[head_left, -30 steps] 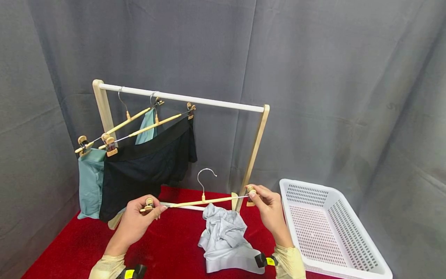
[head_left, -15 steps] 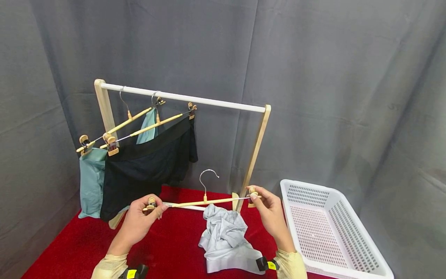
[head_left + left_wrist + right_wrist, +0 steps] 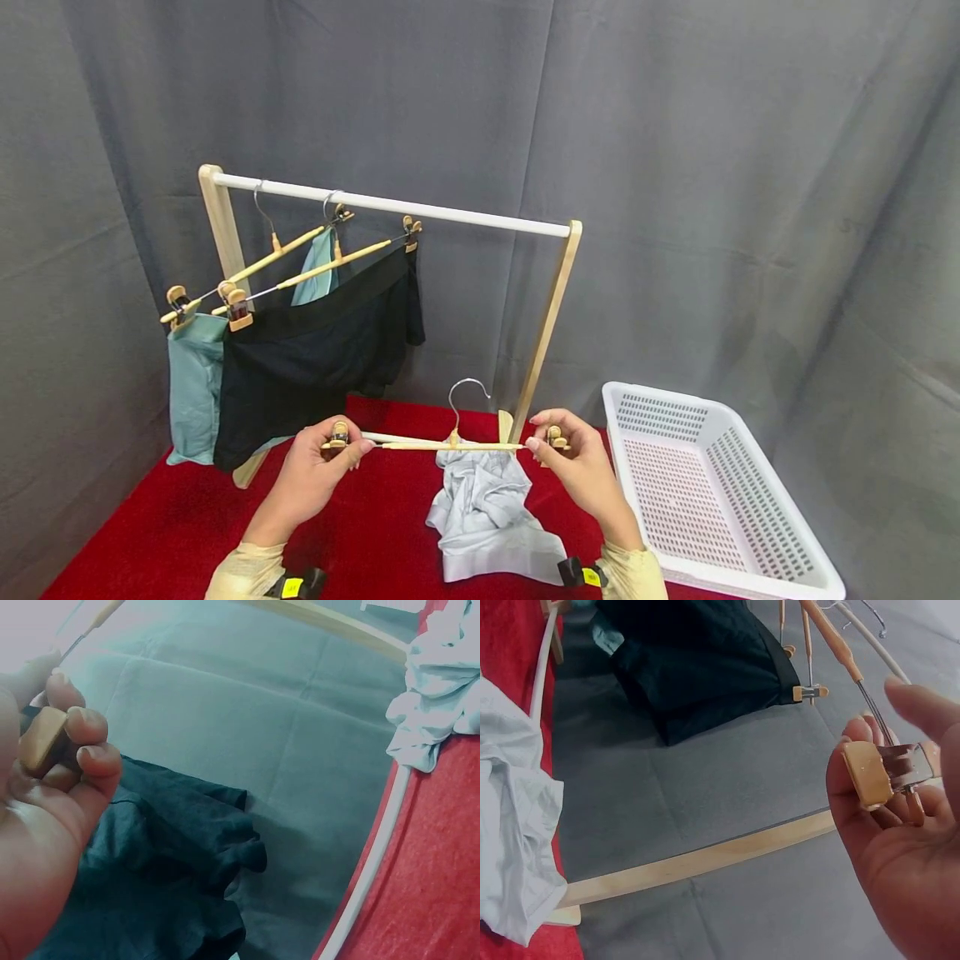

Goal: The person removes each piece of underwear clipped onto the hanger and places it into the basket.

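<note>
A wooden clip hanger (image 3: 420, 446) with a metal hook is held level between both hands, with no garment in its clips. The left hand (image 3: 307, 475) grips its left end, fingers curled about the clip (image 3: 43, 739) in the left wrist view. At the right end, the right hand (image 3: 588, 471) holds the hanger around the other clip (image 3: 866, 774), seen among the fingers in the right wrist view. Crumpled light grey underpants (image 3: 487, 500) lie on the red cloth just below the hanger, their wide waistband towards the person. Neither hand touches them.
Behind stands a wooden rack with a white rail (image 3: 450, 214). Black underpants (image 3: 315, 358) and light teal underpants (image 3: 195, 392) hang from clip hangers at its left. A white perforated basket (image 3: 780, 492) sits at the right. Grey curtain surrounds the red cloth (image 3: 360, 533).
The hanger has come slightly lower and its hook has shifted right. The left hand has moved right, the right hand slightly down and right. The grey underpants have stayed put.
</note>
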`<state>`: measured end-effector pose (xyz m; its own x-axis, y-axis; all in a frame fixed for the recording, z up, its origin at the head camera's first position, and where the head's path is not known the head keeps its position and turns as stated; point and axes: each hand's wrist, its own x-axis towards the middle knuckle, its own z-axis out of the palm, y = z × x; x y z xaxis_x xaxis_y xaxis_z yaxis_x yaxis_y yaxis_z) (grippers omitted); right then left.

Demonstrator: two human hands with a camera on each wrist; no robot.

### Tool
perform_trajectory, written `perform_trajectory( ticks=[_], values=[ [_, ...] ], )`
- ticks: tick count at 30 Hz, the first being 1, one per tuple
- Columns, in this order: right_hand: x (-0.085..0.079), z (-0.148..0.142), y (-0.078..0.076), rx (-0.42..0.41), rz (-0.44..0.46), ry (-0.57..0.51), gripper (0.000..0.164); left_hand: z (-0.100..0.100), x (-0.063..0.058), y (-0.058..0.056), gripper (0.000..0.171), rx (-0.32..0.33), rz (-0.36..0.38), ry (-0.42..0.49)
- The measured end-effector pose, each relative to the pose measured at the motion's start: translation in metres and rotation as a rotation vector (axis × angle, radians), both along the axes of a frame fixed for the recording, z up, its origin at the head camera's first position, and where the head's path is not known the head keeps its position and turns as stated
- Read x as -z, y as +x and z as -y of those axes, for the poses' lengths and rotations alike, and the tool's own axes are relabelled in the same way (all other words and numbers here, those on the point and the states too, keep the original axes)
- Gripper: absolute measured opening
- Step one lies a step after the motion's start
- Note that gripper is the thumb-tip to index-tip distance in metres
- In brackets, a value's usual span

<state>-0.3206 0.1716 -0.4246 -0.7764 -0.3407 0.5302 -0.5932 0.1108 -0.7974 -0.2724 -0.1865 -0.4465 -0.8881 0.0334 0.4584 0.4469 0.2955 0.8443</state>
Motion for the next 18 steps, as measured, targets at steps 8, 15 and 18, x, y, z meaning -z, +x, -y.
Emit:
perform_trajectory(
  ticks=[8, 15, 18],
  values=[
    [0.020, -0.007, -0.008, 0.006, 0.051, -0.105, 0.038, 0.002, -0.003, 0.002, 0.011, -0.041, -0.054, 0.018],
    [0.067, 0.013, -0.011, 0.008, 0.119, 0.512, 0.067, 0.002, -0.003, 0.002, 0.009, -0.040, -0.114, 0.023],
    [0.082, 0.025, -0.005, -0.038, 0.121, 0.723, 0.102, 0.001, -0.003, 0.002, 0.010, -0.047, -0.104, 0.032]
  ],
)
